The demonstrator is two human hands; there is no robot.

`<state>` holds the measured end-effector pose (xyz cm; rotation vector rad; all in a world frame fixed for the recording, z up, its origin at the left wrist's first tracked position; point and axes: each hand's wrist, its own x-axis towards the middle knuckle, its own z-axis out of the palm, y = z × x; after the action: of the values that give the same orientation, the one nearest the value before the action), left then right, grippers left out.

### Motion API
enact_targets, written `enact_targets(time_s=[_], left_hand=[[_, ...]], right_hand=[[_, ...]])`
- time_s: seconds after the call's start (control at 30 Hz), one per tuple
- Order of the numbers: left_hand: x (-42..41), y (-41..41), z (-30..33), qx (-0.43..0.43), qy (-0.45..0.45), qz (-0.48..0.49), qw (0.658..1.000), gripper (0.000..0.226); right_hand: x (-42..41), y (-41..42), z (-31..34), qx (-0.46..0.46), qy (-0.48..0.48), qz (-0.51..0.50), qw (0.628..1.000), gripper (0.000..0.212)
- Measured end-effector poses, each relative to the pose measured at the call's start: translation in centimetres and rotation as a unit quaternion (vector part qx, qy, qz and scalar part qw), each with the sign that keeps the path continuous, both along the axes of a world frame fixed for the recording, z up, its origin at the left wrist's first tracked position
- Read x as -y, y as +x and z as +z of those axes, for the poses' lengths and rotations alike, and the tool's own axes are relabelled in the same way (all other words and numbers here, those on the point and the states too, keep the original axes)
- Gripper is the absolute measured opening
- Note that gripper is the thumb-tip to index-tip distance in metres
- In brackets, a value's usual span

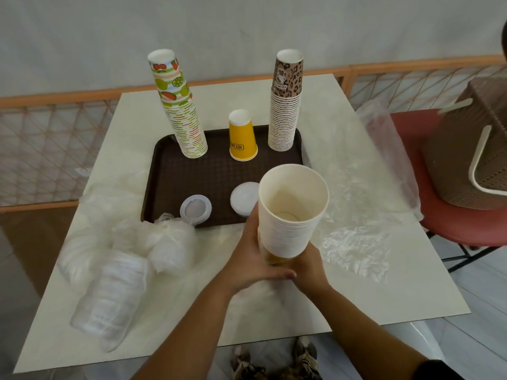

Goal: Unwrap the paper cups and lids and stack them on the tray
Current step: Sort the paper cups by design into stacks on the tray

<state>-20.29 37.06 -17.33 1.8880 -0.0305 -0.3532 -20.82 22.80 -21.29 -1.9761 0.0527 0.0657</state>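
Currently, the left hand (pixel 251 259) and right hand (pixel 308 263) both grasp the base of a stack of cups (pixel 292 212), held above the table (pixel 356 283) just beside the tray (pixel 205 174).

On the tray (pixel 164 187), 3 cup stacks (pixel 242 138) stand behind 2 lids (pixel 195 208); wrapped lids (pixel 109 283) lie left of it.

This looks like a small café or drinks stall, in a seating corner. A cream table (pixel 370 283) carries a brown serving tray (pixel 192 185) with tall stacks of printed takeaway cups (pixel 181 111) and loose plastic lids (pixel 195 209). A red chair (pixel 450 231) stands beside it, a low orange lattice railing (pixel 41 149) and pale wall behind, tiled floor below.
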Motion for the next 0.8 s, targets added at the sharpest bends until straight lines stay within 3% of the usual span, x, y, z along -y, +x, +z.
enact_targets(time_s=[0.13,0.23,0.37,0.47,0.53,0.67,0.8], left_hand=[[1.9,-0.1,2.3,0.026,0.029,0.104,0.994,0.104],[2.1,0.1,3.0,0.016,0.050,0.086,0.995,0.104],[1.5,0.4,4.7,0.059,0.048,0.104,0.992,0.101],[0.8,1.1,6.3,0.100,0.006,0.153,0.983,0.097],[-0.1,1.6,7.3,0.139,-0.017,0.175,0.975,0.093],[-2.5,1.7,7.7,0.188,-0.016,0.188,0.964,0.096],[-4.2,0.7,4.5,0.148,-0.018,0.241,0.959,0.100]], right_hand=[[-0.5,-0.2,0.4,-0.035,-0.022,-0.003,0.999,0.055],[-1.1,0.0,1.1,-0.049,-0.102,-0.004,0.994,0.067],[-1.2,0.1,2.4,-0.068,-0.156,0.028,0.985,0.066],[-1.3,2.0,2.7,-0.098,-0.150,0.031,0.983,0.051],[-0.9,2.6,3.1,-0.154,-0.158,-0.032,0.975,0.032],[0.4,1.9,3.3,-0.034,-0.111,-0.055,0.992,0.015],[1.3,2.4,4.9,0.007,-0.042,-0.097,0.994,0.013]])
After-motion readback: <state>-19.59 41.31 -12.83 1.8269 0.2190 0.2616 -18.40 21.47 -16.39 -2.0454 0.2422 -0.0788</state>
